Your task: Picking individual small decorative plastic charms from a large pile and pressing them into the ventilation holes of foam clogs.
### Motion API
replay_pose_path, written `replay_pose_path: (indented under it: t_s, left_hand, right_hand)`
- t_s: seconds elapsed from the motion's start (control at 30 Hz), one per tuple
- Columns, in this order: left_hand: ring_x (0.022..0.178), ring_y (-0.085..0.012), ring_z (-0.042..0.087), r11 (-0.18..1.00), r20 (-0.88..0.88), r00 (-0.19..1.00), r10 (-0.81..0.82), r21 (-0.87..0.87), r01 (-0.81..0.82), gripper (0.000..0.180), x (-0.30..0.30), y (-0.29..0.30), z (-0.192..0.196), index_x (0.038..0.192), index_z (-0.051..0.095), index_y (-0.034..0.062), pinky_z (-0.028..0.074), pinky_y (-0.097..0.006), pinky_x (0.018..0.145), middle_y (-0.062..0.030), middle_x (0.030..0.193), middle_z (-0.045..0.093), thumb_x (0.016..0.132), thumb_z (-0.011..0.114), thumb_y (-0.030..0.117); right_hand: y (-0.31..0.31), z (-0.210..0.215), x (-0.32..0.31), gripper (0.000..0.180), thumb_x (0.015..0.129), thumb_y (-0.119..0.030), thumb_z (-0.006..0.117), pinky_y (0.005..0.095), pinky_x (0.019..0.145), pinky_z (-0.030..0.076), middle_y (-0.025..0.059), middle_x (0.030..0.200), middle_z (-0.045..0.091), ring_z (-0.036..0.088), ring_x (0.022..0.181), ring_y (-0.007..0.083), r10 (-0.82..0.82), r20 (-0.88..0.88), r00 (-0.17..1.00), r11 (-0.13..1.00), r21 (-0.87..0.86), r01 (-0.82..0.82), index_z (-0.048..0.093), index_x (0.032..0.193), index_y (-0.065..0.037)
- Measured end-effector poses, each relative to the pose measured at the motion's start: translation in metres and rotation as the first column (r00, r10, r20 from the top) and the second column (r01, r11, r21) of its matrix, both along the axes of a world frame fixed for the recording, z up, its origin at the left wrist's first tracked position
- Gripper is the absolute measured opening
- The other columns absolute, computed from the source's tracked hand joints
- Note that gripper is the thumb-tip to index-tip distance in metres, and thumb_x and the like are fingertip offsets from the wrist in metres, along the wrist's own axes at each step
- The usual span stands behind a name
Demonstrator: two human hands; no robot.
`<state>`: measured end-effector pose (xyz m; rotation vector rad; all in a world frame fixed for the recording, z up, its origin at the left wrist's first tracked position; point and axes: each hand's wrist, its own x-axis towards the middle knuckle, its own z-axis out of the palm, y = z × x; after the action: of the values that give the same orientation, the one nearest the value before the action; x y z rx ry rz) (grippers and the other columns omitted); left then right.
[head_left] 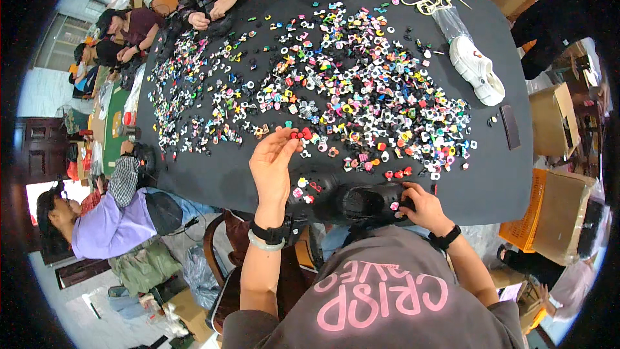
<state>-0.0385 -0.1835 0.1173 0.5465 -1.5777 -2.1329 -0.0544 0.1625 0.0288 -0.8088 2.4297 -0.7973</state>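
My left hand is raised over the near side of the table, pinching a red bow-shaped shoe charm between thumb and fingertips. Below it, at the table's near edge, lies a black clog. Several charms, white, red and pink, sit on the clog's left part, and a pinkish one is near its right end. My right hand grips that right end, its fingers curled against the clog. Several red charms lie just beyond the clog. Part of the clog's near side is hidden by my shirt.
Loose colourful charms spread thickly across the dark table. A white clog, a pale cord and a dark flat bar lie at the right. Other people work around the table; cardboard boxes and an orange crate stand right.
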Motion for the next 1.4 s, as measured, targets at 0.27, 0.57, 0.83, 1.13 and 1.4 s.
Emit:
replay_pose_path:
  t_s: [0.27,0.57,0.83,1.13,1.4]
  left_hand:
    - [0.093,-0.0235,0.062,0.996,0.214,0.973,0.087,-0.044,-0.079,0.031,0.027,0.047,0.005,0.115,0.051,-0.0049,0.051,-0.03,0.079,-0.0145,0.107,0.059,0.085,0.06,-0.001]
    - [0.088,-0.0143,0.057,0.999,0.244,0.97,-0.017,0.041,0.007,0.029,0.055,0.088,-0.007,0.111,0.055,-0.0023,0.048,-0.027,0.075,-0.0085,0.102,0.059,0.083,0.054,-0.011]
    - [0.091,-0.0177,0.059,1.0,0.274,0.962,-0.014,0.006,0.013,0.028,0.064,0.12,-0.019,0.113,0.053,-0.0019,0.049,-0.028,0.076,-0.0099,0.106,0.057,0.085,0.058,-0.004]
    - [0.079,-0.0151,0.057,0.998,0.242,0.968,0.062,-0.023,-0.059,0.026,0.057,0.097,-0.035,0.112,0.053,-0.0036,0.048,-0.027,0.075,-0.0081,0.092,0.058,0.086,0.055,-0.005]
    - [0.078,-0.0132,0.06,0.997,0.301,0.95,0.078,-0.038,-0.069,0.025,0.049,0.081,-0.046,0.109,0.055,-0.004,0.049,-0.024,0.069,-0.0091,0.095,0.061,0.084,0.06,-0.003]
  right_hand:
    - [0.012,-0.003,-0.012,0.033,0.073,-0.027,0.071,0.0406,0.068,0.052,0.0086,0.112,0.056,0.063,0.084,0.0303,0.09,-0.013,0.996,0.996,0.004,-0.09,0.056,0.097,-0.01]
    - [0.023,-0.003,0.001,0.043,0.076,-0.027,0.07,0.0437,0.071,0.051,0.0123,0.125,0.048,0.062,0.086,0.0349,0.145,-0.009,0.989,0.987,-0.073,-0.145,0.052,0.109,-0.007]
    - [0.063,0.129,-0.043,0.025,0.085,-0.026,0.062,0.0402,0.081,0.046,0.0094,0.099,0.064,0.06,0.091,0.0294,0.299,0.187,0.936,0.907,-0.36,-0.218,0.06,0.1,-0.006]
    - [0.166,0.195,-0.024,0.021,0.079,-0.025,0.066,0.036,0.071,0.047,0.0078,0.082,0.064,0.061,0.071,0.0248,0.375,-0.162,0.913,0.394,-0.864,-0.314,0.061,0.087,-0.006]
    - [0.146,0.207,-0.007,0.021,0.08,-0.027,0.065,0.0332,0.068,0.046,0.0069,0.082,0.064,0.061,0.07,0.0214,0.386,-0.234,0.892,0.278,-0.893,-0.354,0.062,0.086,-0.008]
